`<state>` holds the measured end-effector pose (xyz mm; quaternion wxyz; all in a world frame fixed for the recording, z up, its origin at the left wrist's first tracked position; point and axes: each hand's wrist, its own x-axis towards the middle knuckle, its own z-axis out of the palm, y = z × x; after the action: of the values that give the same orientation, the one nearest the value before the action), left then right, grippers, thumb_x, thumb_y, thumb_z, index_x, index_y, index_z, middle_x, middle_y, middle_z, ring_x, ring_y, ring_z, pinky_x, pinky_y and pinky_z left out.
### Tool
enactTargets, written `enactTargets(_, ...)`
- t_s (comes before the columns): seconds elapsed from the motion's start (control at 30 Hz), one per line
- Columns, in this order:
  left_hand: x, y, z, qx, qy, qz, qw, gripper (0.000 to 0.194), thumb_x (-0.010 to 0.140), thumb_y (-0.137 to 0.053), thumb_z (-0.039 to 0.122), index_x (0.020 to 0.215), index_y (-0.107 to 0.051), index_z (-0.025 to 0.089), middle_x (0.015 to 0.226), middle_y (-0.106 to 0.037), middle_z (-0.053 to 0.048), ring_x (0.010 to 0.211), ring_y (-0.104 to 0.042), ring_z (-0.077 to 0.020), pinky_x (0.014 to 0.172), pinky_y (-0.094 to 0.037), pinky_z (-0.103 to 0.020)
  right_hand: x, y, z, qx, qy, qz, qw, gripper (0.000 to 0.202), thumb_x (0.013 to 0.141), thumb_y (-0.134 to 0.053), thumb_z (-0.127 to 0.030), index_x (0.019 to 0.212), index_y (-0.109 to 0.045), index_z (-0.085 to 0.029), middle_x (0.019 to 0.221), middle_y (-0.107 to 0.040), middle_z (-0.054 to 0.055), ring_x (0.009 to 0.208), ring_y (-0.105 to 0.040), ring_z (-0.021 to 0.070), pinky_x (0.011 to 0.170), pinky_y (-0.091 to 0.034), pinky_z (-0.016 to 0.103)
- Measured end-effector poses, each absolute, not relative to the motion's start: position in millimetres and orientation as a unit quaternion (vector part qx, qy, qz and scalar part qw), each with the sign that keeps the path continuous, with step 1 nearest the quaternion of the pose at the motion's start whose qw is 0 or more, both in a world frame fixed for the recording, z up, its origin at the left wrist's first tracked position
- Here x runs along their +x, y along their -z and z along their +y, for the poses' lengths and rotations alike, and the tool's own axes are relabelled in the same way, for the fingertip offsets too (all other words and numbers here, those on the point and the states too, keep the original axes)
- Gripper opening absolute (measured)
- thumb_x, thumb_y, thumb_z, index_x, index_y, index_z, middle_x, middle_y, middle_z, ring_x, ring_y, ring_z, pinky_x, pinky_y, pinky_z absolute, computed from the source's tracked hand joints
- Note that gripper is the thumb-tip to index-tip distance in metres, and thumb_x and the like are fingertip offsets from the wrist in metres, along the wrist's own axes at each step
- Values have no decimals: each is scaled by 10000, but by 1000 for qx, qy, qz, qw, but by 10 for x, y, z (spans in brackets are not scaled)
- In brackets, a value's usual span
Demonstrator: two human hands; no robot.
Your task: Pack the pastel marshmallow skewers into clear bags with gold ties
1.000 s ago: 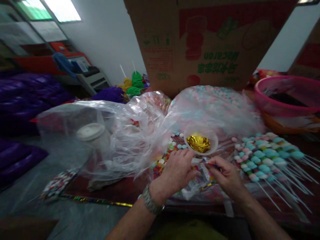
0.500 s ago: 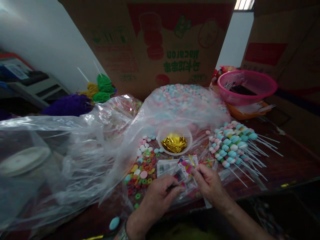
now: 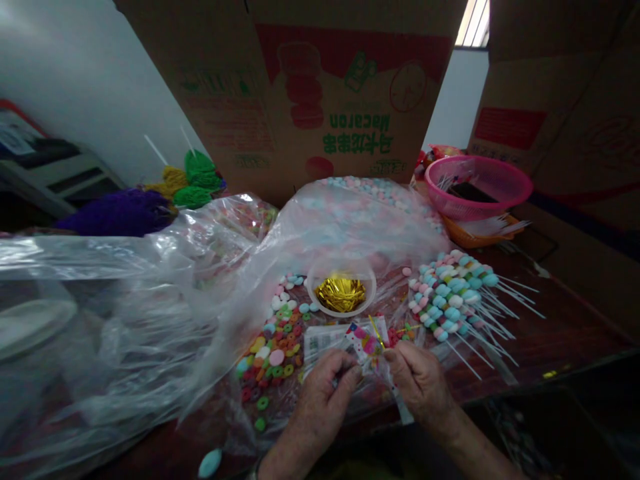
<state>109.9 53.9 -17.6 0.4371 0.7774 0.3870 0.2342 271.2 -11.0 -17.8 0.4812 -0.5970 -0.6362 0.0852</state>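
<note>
My left hand [image 3: 327, 390] is closed in a pinch on the near left side of a small clear plastic bag [image 3: 364, 341] with a pink and multicoloured print. On the bag's right side, the thumb and fingertips of my right hand [image 3: 417, 379] press together on its edge. A gold twist tie [image 3: 376, 331] stands up beside these fingers; whether they grip it too I cannot tell. Beneath the bag lies a white printed sheet or packet [image 3: 320, 339]. Just beyond is a translucent bowl [image 3: 371, 283] of gold twist ties [image 3: 341, 294].
Loose coloured ring candies [image 3: 280, 340] lie to the left, marshmallow skewers [image 3: 455, 293] to the right. Behind are a large plastic bag of marshmallows [image 3: 360, 217], a pink basket [image 3: 480, 200] and a cardboard box [image 3: 300, 147]. One blue marshmallow [image 3: 210, 463] sits near the table's front edge.
The whole view has shifted, so the table's things appear further left and slightly lower. Both hands stay on the small bag, which is tilted a little differently.
</note>
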Motion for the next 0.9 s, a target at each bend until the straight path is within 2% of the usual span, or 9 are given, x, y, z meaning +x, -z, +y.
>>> enactTargets(0.1,1090,77,556,791,-247,334,449,409,804,-542,387,1152,-511,174,1170,-552,-94,1065,-494,-228,917,-394,-342,2705,119,-135,-578,-82,-657,477,377,946,-351,-274,577,-373,-200,512,-388,-33,471,-405,101,453,-294,224)
enactTargets(0.2,1144,5,504,765,-174,300,543,291,784,-560,424,887,-585,154,848,-613,-40,787,-543,-176,717,-448,-270,2678,73,-127,-552,-47,-682,477,363,947,-347,-249,589,-380,-198,526,-394,-27,497,-420,109,483,-306,235)
enactTargets(0.3,1200,11,456,708,-185,341,590,283,790,-541,418,692,-533,152,618,-511,22,607,-462,-120,566,-401,-214,2684,89,-117,-579,-34,-659,479,367,943,-371,-249,580,-358,-200,512,-370,-36,471,-394,101,463,-290,233)
enactTargets(0.37,1192,1,481,704,-176,335,601,243,763,-588,388,746,-570,146,657,-533,23,638,-474,-118,590,-401,-207,2697,109,-120,-588,-47,-652,476,375,946,-373,-260,576,-349,-200,510,-358,-39,462,-382,97,451,-278,231)
enactTargets(0.43,1151,-43,545,699,-132,279,645,252,790,-569,368,921,-614,157,821,-607,-2,766,-529,-136,690,-425,-220,2699,104,-132,-562,-63,-677,471,375,955,-349,-269,587,-362,-198,521,-368,-35,481,-399,102,464,-287,233)
enactTargets(0.53,1091,-103,611,661,-68,197,721,340,807,-570,366,1105,-583,202,1041,-609,-16,951,-535,-156,846,-413,-256,2690,35,-175,-495,-86,-731,462,354,964,-324,-261,625,-405,-194,548,-408,-24,520,-433,114,497,-314,241)
enactTargets(0.67,1083,-36,560,571,3,181,801,340,664,-712,418,844,-617,146,744,-581,16,673,-537,-114,660,-452,-231,2781,-44,-258,-456,-62,-779,427,302,942,-383,-195,645,-439,-193,541,-430,-22,509,-429,117,501,-324,242)
enactTargets(0.8,1065,57,530,633,-63,253,729,208,653,-722,250,780,-593,148,688,-534,49,615,-469,-70,580,-396,-163,2884,-12,-263,-450,-10,-796,405,272,932,-426,-194,665,-478,-194,525,-442,-20,489,-431,120,493,-344,238)
enactTargets(0.9,1043,60,501,651,-71,279,702,196,664,-713,261,767,-600,139,662,-525,50,586,-449,-67,533,-367,-156,2784,41,-272,-453,20,-791,411,328,939,-427,-240,615,-457,-200,498,-428,-25,466,-422,120,489,-341,243)
